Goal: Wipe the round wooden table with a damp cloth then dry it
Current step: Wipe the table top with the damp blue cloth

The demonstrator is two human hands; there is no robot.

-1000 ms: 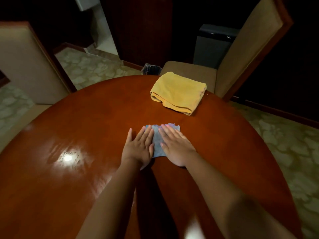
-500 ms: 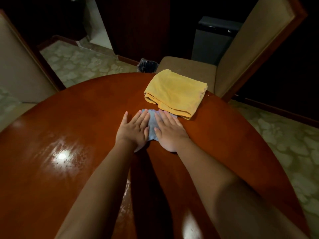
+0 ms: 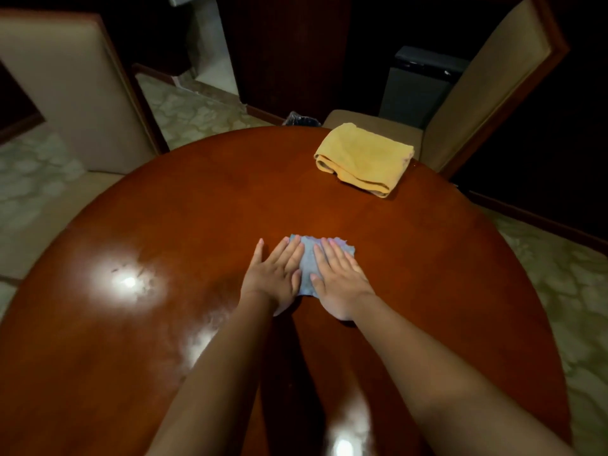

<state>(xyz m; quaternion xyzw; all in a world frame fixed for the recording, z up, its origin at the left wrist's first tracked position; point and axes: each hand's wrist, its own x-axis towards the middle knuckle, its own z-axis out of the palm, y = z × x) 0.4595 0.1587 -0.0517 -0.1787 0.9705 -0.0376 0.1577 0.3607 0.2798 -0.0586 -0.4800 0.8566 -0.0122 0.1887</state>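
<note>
On table point(image 3: 427, 258), hands point(image 3: 273, 278) flat on cloth point(image 3: 307, 261)

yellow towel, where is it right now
In the head view the yellow towel lies folded at the table's far right edge, beside the chair.

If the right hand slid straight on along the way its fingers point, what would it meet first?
Most likely bare table: the right hand, flat on the blue cloth, points up-left, seemingly passing left of the yellow towel.
</note>
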